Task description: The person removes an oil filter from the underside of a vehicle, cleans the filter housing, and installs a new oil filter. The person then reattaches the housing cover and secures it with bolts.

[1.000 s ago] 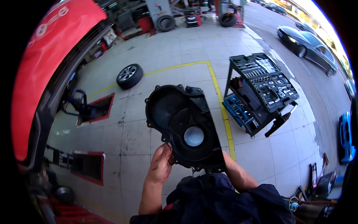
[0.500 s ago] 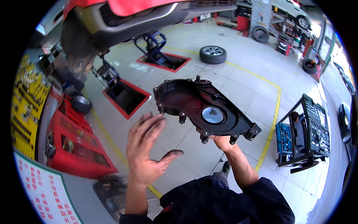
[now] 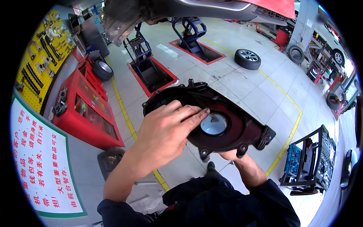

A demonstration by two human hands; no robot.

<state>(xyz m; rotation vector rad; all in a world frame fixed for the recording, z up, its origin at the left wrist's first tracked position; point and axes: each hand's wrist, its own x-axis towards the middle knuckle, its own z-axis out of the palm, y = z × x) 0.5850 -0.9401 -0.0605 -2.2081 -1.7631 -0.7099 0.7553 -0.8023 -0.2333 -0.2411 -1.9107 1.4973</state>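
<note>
A black engine timing cover point(image 3: 242, 125) is held up in front of me, its ribbed inner side facing up and bolt bosses along its edge. Through its round hole point(image 3: 214, 124) a pale surface shows. My right hand point(image 3: 231, 155) grips the cover's near edge from below; most of its fingers are hidden under the part. Across the left half of the cover lies my left hand point(image 3: 164, 130), fingers stretched out, with the fingertips at the rim of the hole. Dark grime marks its fingertips, and its thumb is out of sight.
A raised red car point(image 3: 227, 9) hangs ahead above blue scissor lifts point(image 3: 191, 34) in red-edged floor pits. A loose wheel point(image 3: 247, 59) lies beyond the cover. To the left stand a red cabinet point(image 3: 89, 106) and a yellow tool board point(image 3: 43, 56); at right, a tool cart point(image 3: 310, 159).
My left hand has moved from beside the cover onto it, fingers now at the hole. The right hand still holds the cover. The view has turned left.
</note>
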